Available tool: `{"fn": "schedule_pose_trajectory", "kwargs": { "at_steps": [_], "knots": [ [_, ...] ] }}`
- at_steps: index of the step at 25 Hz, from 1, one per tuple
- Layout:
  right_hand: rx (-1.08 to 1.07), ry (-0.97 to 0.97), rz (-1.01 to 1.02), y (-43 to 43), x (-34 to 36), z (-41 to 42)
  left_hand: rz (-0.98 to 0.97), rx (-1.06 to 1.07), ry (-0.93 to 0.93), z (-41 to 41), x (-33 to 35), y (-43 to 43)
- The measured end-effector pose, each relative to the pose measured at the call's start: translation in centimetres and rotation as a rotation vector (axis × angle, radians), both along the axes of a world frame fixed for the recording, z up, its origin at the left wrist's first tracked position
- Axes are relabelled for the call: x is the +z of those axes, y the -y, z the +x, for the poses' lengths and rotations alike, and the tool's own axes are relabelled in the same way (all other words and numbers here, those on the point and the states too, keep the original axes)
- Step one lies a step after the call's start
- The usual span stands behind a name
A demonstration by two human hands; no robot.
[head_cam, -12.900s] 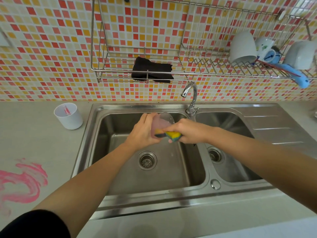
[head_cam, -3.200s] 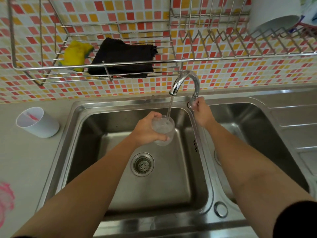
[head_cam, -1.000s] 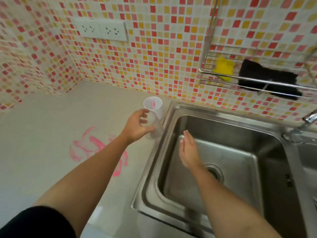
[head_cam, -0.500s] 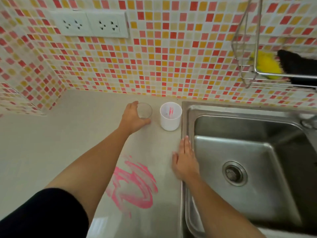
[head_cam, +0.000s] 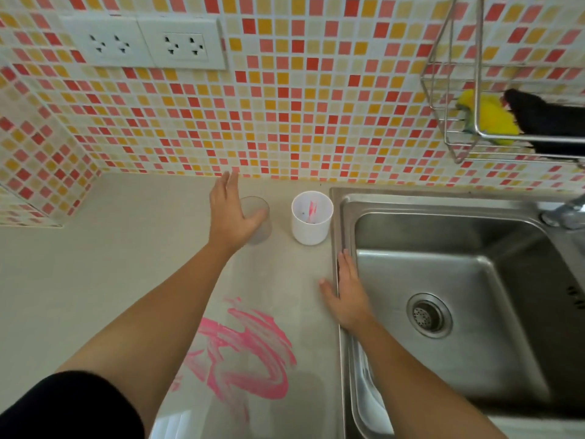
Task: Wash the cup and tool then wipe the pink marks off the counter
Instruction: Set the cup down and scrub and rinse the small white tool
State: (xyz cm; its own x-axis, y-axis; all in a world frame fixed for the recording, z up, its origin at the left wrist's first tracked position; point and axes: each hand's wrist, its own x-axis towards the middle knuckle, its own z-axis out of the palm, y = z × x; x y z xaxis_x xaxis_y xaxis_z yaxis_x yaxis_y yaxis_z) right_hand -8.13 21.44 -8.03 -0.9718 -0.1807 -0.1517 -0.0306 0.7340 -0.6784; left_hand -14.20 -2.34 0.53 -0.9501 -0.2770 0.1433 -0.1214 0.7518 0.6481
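We stand the clear cup [head_cam: 257, 228] upright on the table [head_cam: 95, 264], near the tiled wall and just beside the white cup [head_cam: 309, 232], which holds the pink-smeared tool [head_cam: 312, 210]. Both sit well apart from the pink marks [head_cam: 250, 350], probably so they stay out of the wiping. Our left hand [head_cam: 229, 213] is spread wide with straight fingers, its thumb touching the clear cup but gripping nothing. Our right hand [head_cam: 346, 294] lies flat and open on the rim of the sink [head_cam: 459, 258], seemingly to brace us.

A white plastic double socket [head_cam: 142, 42] is sitting in the mosaic-tiled wall's [head_cam: 300, 106] top-left corner. A steel wire rack [head_cam: 481, 42] is hanging at its right edge.
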Motion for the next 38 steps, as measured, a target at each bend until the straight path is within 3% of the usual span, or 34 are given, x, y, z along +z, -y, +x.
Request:
{"fn": "schedule_pose_trajectory", "kwargs": {
  "at_steps": [2, 3, 6, 8, 12, 17, 24, 33, 36, 38],
  "knots": [
    [-0.098, 0.006, -0.095, 0.0, 1.2, -2.3, -0.009, -0.033, -0.207, -1.2, 1.6, -1.1],
    [-0.121, 0.001, -0.111, 0.2, 1.9, -3.6, 0.017, -0.077, -0.214, -2.1, 2.3, -1.9],
    [-0.123, -0.014, -0.199, 1.3, 3.8, -6.9, 0.184, -0.271, -0.002, -3.9, 3.1, -4.5],
    [-0.087, -0.020, -0.300, 2.0, 4.4, -8.2, 0.187, -0.347, 0.113, -4.4, 2.7, -5.6],
    [-0.032, -0.012, -0.432, 2.8, 4.0, -9.2, 0.184, -0.387, 0.157, -4.7, 2.6, -6.5],
    [-0.050, -0.002, -0.409, 3.0, 3.8, -9.5, 0.188, -0.430, 0.220, -4.9, 2.4, -5.8],
    [-0.052, -0.007, -0.343, 2.9, 3.4, -9.7, 0.070, -0.457, 0.168, -5.3, 2.1, -6.2],
    [0.020, 0.038, -0.359, 2.6, 3.9, -9.5, 0.376, -0.282, 0.109, -5.2, 3.5, -5.8],
    [0.039, 0.089, -0.183, 1.8, 4.9, -9.1, 0.589, -0.189, 0.041, -4.9, 5.7, -5.4],
    [-0.048, -0.040, -0.111, 0.4, 6.0, -8.2, 0.755, -0.173, 0.010, -4.1, 7.0, -6.0]
  ]
}}
